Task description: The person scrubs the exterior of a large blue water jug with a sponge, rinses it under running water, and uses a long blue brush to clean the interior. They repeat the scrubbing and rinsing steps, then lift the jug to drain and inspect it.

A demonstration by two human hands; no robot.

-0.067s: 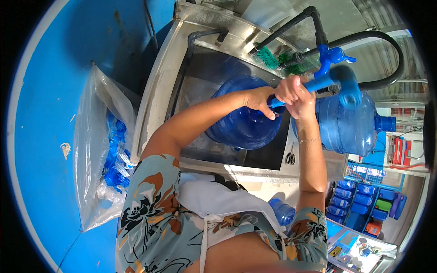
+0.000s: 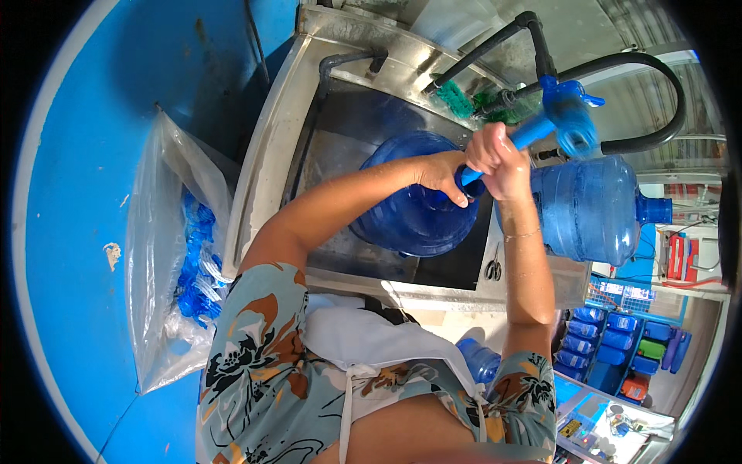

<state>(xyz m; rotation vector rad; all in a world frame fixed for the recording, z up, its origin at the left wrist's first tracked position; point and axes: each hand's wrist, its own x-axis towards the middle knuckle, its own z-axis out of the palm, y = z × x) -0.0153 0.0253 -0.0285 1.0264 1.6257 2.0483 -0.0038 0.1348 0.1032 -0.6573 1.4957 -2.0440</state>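
A large blue water jug (image 2: 413, 213) lies in the metal sink with its neck toward the right. My left hand (image 2: 447, 174) is closed around that neck, fingers partly hidden behind it. Wrapped around a thick blue handle (image 2: 532, 133) is my right hand (image 2: 498, 158), just right of the neck. One end of the handle goes into the jug's mouth, where whatever it carries is hidden. The other end is a ring shape, smeared by motion, close below a blue tap valve (image 2: 558, 91).
A second, lighter blue jug (image 2: 591, 209) lies right of the sink (image 2: 267, 147). Small black scissors (image 2: 493, 269) rest on the rim. Black pipes and a hose (image 2: 672, 93) arch above a green brush (image 2: 454, 100). A clear plastic bag (image 2: 151, 286) of blue pieces hangs at left.
The ring end of the blue handle has shifted left and slightly up, and my right hand has moved a little closer to the jug's neck. My left hand stays in place.
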